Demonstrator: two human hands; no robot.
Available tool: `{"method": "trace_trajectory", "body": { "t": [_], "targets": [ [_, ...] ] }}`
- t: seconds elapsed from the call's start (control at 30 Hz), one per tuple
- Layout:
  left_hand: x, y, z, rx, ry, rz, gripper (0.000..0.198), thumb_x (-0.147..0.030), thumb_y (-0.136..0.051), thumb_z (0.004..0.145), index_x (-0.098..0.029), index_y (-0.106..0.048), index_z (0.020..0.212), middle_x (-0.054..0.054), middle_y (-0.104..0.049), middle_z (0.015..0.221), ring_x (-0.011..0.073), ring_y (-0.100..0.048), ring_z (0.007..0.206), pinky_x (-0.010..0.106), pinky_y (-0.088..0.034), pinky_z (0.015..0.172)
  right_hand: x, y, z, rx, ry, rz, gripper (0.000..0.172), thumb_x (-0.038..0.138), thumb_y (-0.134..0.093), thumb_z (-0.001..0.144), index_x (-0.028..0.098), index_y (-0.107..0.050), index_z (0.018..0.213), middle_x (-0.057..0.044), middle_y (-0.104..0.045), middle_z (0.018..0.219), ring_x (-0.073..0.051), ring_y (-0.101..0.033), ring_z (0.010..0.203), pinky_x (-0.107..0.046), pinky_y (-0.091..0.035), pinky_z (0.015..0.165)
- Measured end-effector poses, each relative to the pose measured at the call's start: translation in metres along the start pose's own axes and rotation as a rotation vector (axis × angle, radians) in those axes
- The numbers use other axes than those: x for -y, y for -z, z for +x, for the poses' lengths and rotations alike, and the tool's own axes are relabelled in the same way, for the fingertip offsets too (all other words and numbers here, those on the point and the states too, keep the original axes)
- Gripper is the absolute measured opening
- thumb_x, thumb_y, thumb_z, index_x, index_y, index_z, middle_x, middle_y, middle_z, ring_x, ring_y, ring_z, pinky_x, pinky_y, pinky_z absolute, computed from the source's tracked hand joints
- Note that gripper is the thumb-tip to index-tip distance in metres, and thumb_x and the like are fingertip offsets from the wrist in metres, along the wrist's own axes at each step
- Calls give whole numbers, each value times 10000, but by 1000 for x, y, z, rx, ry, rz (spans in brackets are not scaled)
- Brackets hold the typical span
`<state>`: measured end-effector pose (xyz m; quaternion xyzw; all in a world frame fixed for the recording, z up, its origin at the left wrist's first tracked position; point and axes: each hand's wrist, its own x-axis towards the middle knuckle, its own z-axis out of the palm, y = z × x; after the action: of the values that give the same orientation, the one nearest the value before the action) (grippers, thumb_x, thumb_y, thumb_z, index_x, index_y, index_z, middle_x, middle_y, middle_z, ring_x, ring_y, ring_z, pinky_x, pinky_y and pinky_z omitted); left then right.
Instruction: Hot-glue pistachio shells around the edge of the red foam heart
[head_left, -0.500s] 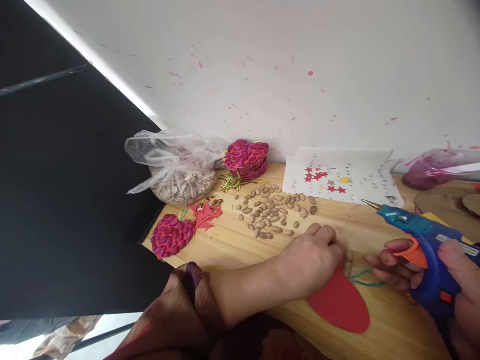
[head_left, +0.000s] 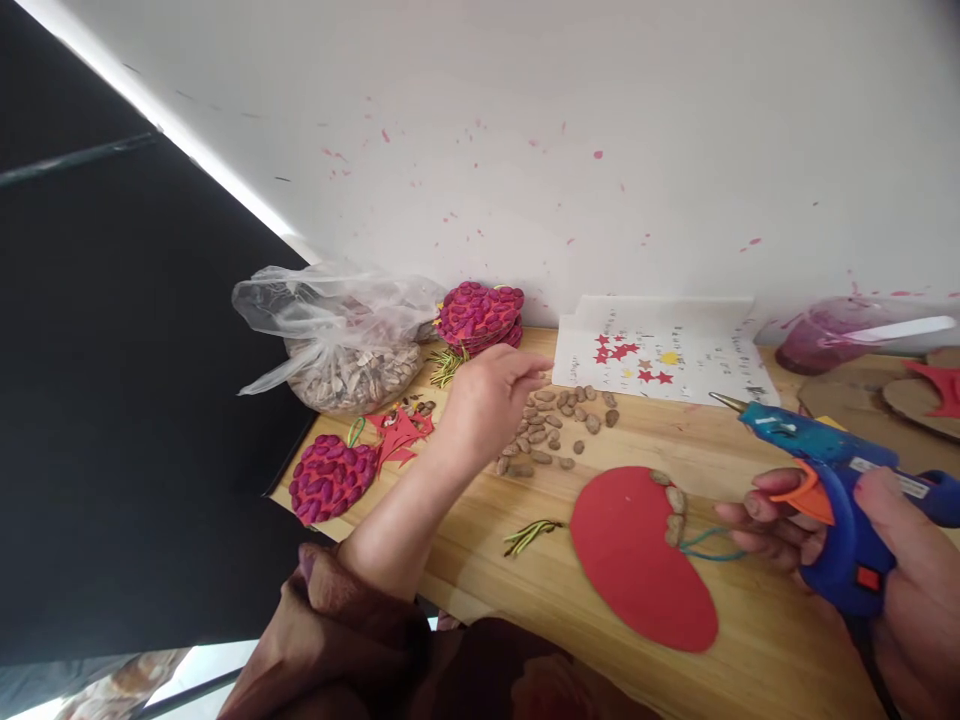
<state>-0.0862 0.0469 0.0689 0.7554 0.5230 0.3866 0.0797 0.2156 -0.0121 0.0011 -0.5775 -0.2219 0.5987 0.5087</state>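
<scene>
My left hand (head_left: 487, 400) reaches over the loose, unshelled peanuts (head_left: 553, 425), its fingers stretched towards the pile's far edge and slightly apart; nothing shows between them. In my right hand (head_left: 900, 560) is a blue glue gun (head_left: 832, 500) with an orange trigger, its metal nozzle pointing left. Between the hands lies a red heart-shaped card (head_left: 637, 565) with a few peanuts (head_left: 676, 500) along its upper right edge. A teal string loop (head_left: 712, 545) sticks out at the card's right. On its left side is a green and yellow string tassel (head_left: 532, 535).
Left stand a plastic bag of shells (head_left: 352, 370), a finished pink heart (head_left: 334, 480) and red scraps (head_left: 401, 435). Stacked pink hearts (head_left: 480, 315) are at the wall. A white sheet with paper stars (head_left: 705, 365), a pink-stained cup (head_left: 817, 335) and cardboard (head_left: 847, 395) lie further right.
My left hand has left the red card and moved up and left to the peanuts, uncovering the card and its tassel. My right hand still grips the glue gun.
</scene>
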Motion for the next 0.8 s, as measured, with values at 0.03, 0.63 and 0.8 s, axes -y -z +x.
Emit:
{"method": "trace_trajectory", "body": {
  "t": [0.03, 0.63, 0.8],
  "targets": [
    [4, 4, 3, -9, 12, 26, 214, -68, -631, 856, -191, -755, 981, 27, -748, 908, 150, -687, 851, 269, -550, 837, 1, 0, 0, 7, 4, -2, 503, 655, -755, 610, 226, -721, 869, -85, -729, 737, -392, -741, 929, -410, -664, 710],
    [54, -9, 4, 27, 188, 82, 262, -102, -644, 808, -184, -755, 1031, 25, -734, 913, 142, -673, 823, 268, -548, 851, 6, -5, -4, -18, -2, 24, 410, 619, -716, 672, 218, -735, 755, -72, -694, 673, -277, -746, 678, -293, -640, 546],
    [52, -11, 4, 58, 263, 71, 253, -95, -627, 830, -187, -767, 1020, 26, -771, 933, 143, -698, 805, 274, -557, 857, 7, -4, -1, -20, 8, 17, 430, 637, -747, 613, 225, -727, 735, -51, -645, 626, -307, -750, 699, -327, -652, 571]
  ]
}}
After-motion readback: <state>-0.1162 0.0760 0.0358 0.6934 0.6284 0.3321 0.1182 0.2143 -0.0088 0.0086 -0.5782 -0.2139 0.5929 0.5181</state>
